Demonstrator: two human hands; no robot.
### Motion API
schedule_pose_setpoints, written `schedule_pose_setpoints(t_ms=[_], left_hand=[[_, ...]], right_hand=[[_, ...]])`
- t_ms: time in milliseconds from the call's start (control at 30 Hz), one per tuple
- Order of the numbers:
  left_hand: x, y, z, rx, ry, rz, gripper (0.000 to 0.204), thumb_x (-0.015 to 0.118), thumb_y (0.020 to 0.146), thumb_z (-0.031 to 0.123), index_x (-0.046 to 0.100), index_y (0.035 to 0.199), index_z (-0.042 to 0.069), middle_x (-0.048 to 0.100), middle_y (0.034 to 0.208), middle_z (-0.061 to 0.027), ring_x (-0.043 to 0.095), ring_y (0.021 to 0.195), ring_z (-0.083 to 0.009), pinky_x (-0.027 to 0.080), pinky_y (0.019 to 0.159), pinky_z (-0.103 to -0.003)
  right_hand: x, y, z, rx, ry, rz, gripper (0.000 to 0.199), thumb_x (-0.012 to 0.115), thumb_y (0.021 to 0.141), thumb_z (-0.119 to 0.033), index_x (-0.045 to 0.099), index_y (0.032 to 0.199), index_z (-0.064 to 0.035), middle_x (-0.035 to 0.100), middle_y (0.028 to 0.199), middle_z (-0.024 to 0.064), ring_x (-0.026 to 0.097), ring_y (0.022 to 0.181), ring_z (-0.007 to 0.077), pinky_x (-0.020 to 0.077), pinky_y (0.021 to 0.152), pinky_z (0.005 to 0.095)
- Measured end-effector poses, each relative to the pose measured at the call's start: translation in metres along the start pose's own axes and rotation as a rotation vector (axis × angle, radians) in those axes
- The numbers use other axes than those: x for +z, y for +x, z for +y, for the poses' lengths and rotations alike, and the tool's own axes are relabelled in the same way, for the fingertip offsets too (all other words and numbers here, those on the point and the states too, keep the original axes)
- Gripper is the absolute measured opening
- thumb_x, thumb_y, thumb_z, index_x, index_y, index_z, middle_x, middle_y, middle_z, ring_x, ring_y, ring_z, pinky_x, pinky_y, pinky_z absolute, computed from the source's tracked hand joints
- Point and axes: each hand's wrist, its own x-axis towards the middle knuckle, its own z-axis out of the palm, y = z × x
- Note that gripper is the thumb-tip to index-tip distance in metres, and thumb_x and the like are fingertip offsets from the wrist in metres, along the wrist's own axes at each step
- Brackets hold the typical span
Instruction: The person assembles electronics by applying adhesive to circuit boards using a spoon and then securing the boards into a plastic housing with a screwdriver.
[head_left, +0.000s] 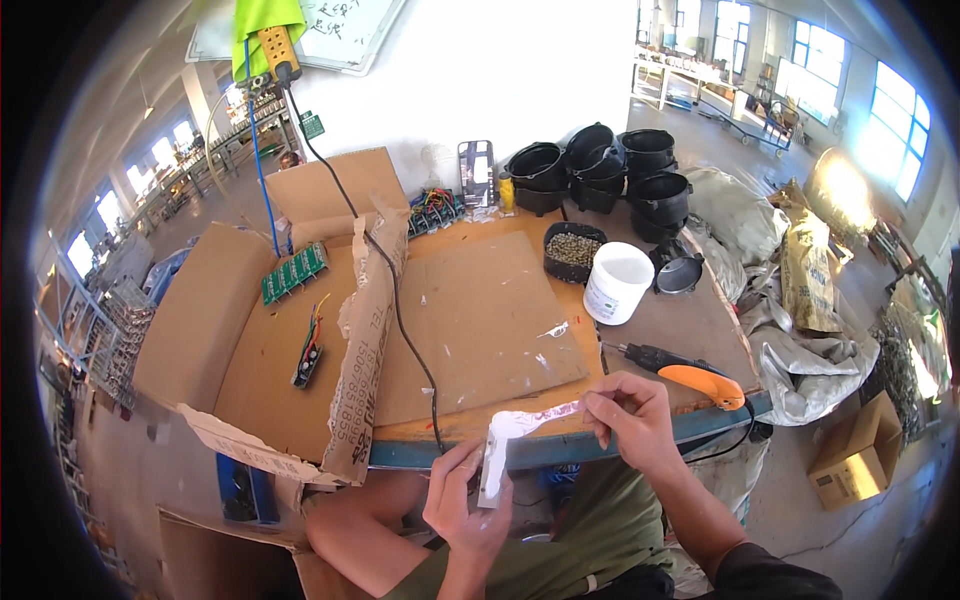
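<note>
My left hand [465,508] grips a narrow flat strip [493,472] coated with thick white paste, held upright just off the table's front edge. Between the fingertips of my right hand [632,418] is a thin spatula [552,412], smeared with paste and pointing left. Its pasty end touches the top of the strip. Beyond my right hand, a white plastic tub [618,284] stands on the table. An orange and black corded hand tool [700,378] lies at the right, near that hand.
A torn cardboard box [205,330] at the left holds green circuit boards [295,273] and a small wired board [308,364]. A flat cardboard sheet [470,320] covers mid-table. Behind stand a tray of small metal parts [573,249] and several black pots [597,170]. A black cable [390,290] crosses the table.
</note>
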Motion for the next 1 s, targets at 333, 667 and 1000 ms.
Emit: schedule_pose_setpoints(t_ms=[333, 667, 1000], left_hand=[[-0.001, 0.003, -0.001, -0.128, -0.088, -0.066, 0.028, 0.074, 0.073, -0.006, 0.064, 0.100, -0.007, 0.067, 0.105, -0.0204, 0.068, 0.086, -0.0242, 0.056, 0.076, -0.030], [0.008, 0.010, -0.001, -0.056, -0.094, -0.077, 0.031, 0.075, 0.070, -0.006, 0.064, 0.099, -0.006, 0.068, 0.104, -0.0210, 0.070, 0.086, -0.0275, 0.056, 0.077, -0.031], [-0.004, 0.027, -0.021, 0.044, -0.109, -0.158, 0.031, 0.075, 0.065, -0.005, 0.067, 0.095, -0.004, 0.072, 0.098, -0.0185, 0.069, 0.082, -0.0324, 0.055, 0.076, -0.035]], right_hand=[[-0.012, -0.002, -0.002, 0.025, 0.269, 0.001, 0.009, 0.065, 0.096, -0.009, 0.067, 0.098, -0.0001, 0.067, 0.083, 0.0061, 0.061, 0.066, 0.0090, 0.0497, 0.057, 0.0229], [-0.002, -0.003, 0.012, 0.112, 0.307, 0.011, 0.008, 0.065, 0.095, -0.005, 0.066, 0.101, 0.0008, 0.069, 0.087, 0.0064, 0.064, 0.074, 0.0098, 0.0509, 0.061, 0.0220], [-0.005, 0.012, 0.006, -0.006, 0.136, -0.031, 0.013, 0.065, 0.093, -0.002, 0.067, 0.105, 0.0019, 0.070, 0.087, 0.0082, 0.063, 0.070, 0.0117, 0.0492, 0.057, 0.0233]])
